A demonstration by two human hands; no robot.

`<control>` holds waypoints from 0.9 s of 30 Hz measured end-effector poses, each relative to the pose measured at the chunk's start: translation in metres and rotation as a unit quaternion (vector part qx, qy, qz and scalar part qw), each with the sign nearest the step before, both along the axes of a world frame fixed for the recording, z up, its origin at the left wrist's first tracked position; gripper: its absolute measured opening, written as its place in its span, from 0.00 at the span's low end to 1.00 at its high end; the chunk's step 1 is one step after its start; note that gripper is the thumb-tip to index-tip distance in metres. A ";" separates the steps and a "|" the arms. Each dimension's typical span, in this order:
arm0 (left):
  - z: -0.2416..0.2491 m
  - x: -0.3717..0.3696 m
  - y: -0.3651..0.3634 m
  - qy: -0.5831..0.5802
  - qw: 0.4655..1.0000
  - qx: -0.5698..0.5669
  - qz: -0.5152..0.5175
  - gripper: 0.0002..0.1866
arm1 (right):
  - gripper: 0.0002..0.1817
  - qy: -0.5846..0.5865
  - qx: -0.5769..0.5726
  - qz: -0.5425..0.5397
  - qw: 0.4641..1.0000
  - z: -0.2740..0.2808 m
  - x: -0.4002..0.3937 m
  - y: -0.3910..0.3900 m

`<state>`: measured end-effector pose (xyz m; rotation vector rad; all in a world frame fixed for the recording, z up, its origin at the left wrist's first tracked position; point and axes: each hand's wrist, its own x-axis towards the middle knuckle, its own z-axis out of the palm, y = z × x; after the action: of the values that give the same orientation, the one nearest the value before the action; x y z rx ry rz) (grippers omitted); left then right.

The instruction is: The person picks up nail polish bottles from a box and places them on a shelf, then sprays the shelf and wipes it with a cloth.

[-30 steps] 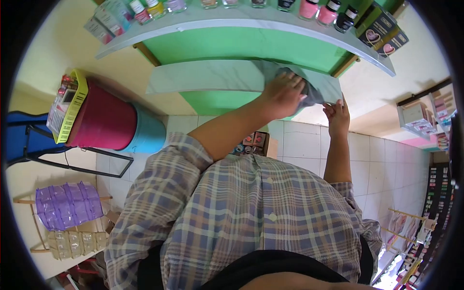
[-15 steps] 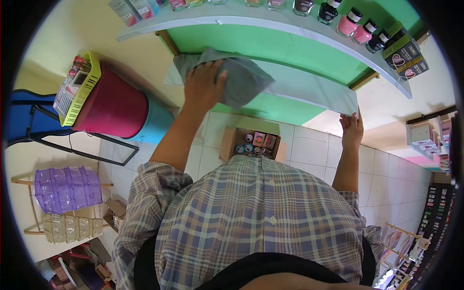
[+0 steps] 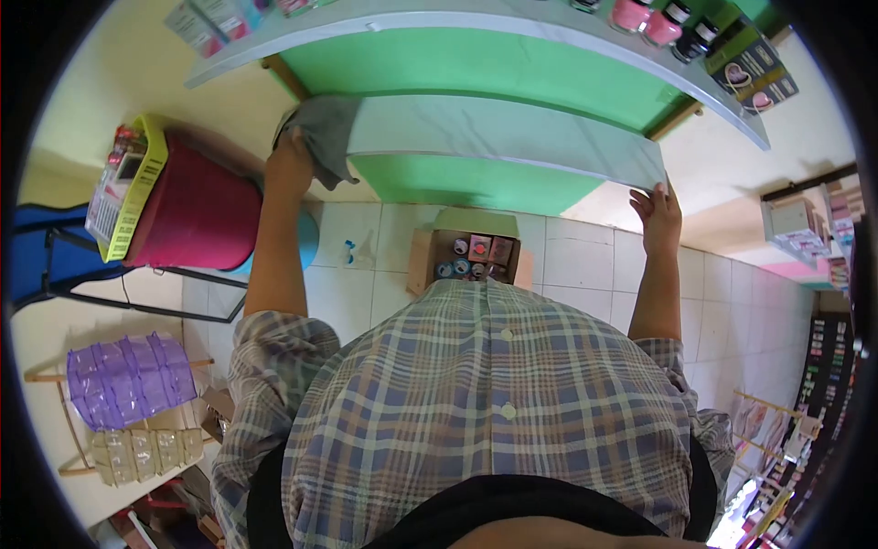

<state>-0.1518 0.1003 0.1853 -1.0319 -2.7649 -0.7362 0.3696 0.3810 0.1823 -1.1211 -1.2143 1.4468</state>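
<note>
A grey cloth (image 3: 327,137) hangs bunched over the left end of the lower marble-patterned shelf (image 3: 494,133). My left hand (image 3: 291,166) is closed on the cloth at that end, pressing it against the shelf; part of the fingers is hidden by the cloth. At the opposite end, my right hand (image 3: 659,220) grips the shelf's right corner, thumb side up, with some fingers curled loosely below. The shelf's top between my hands is bare, with the green wall panel behind it.
Above runs an upper shelf (image 3: 402,29) with nail polish bottles (image 3: 666,25) and small boxes (image 3: 752,75). On the floor stands an open carton (image 3: 476,224) of jars and boxes. A red bucket (image 3: 197,206) with a yellow basket (image 3: 137,197) is at left.
My left hand has slid the cloth leftward along the lower shelf to its left end. My right hand stays at the right corner. The view has shifted slightly.
</note>
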 end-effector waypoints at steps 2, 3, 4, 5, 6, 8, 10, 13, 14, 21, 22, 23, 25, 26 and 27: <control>0.007 0.011 0.002 0.006 1.000 0.024 0.004 0.21 | 0.24 -0.026 0.004 0.017 1.000 0.003 -0.003 -0.002; 0.008 0.017 0.001 0.011 0.999 0.043 0.017 0.21 | 0.25 -0.025 0.000 0.015 1.000 0.005 -0.005 -0.004; 0.008 0.023 0.001 0.011 0.999 0.043 0.011 0.21 | 0.25 -0.025 0.000 0.009 1.000 0.005 -0.005 -0.005; 0.011 0.028 0.003 0.045 0.997 0.055 0.007 0.22 | 0.25 -0.021 -0.001 0.011 1.000 0.004 -0.006 -0.005; 0.013 0.033 0.003 0.078 0.995 0.067 0.002 0.22 | 0.26 -0.017 -0.003 0.014 1.000 0.004 -0.007 -0.005; 0.030 0.043 -0.005 0.058 0.995 0.079 -0.018 0.23 | 0.26 -0.022 -0.008 0.000 1.000 0.004 -0.007 -0.005; 0.036 0.044 -0.012 0.035 0.995 0.090 -0.035 0.23 | 0.26 -0.022 -0.006 0.009 1.000 0.005 -0.009 -0.006; 0.017 -0.001 -0.035 -0.196 0.930 0.282 0.131 0.21 | 0.26 -0.030 -0.007 0.011 0.999 0.010 -0.013 -0.011; -0.006 -0.020 -0.042 -0.375 0.790 0.450 0.178 0.20 | 0.26 -0.028 -0.006 0.007 1.000 0.012 -0.013 -0.011; 0.012 0.005 -0.092 -0.558 0.559 0.596 0.146 0.22 | 0.27 -0.037 -0.010 0.011 0.999 0.014 -0.016 -0.015; 0.024 0.014 -0.090 -0.530 0.569 0.608 0.161 0.22 | 0.27 -0.042 -0.010 0.011 0.999 0.016 -0.016 -0.016; 0.043 0.029 -0.083 -0.529 0.569 0.608 0.162 0.22 | 0.27 -0.046 -0.010 0.012 0.999 0.017 -0.016 -0.017; 0.075 0.060 -0.062 -0.466 0.613 0.635 0.055 0.22 | 0.27 -0.041 -0.013 0.014 0.999 0.017 -0.015 -0.016; 0.075 0.061 -0.057 -0.465 0.613 0.636 0.054 0.22 | 0.27 -0.034 -0.016 0.014 0.999 0.017 -0.015 -0.015; 0.074 0.060 -0.050 -0.509 0.623 0.584 -0.109 0.22 | 0.27 -0.033 -0.015 0.014 0.999 0.017 -0.015 -0.015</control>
<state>-0.0920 0.0506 0.2595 -0.6002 -1.5665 -3.2607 0.3542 0.3660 0.1992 -1.1845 -1.2630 1.4635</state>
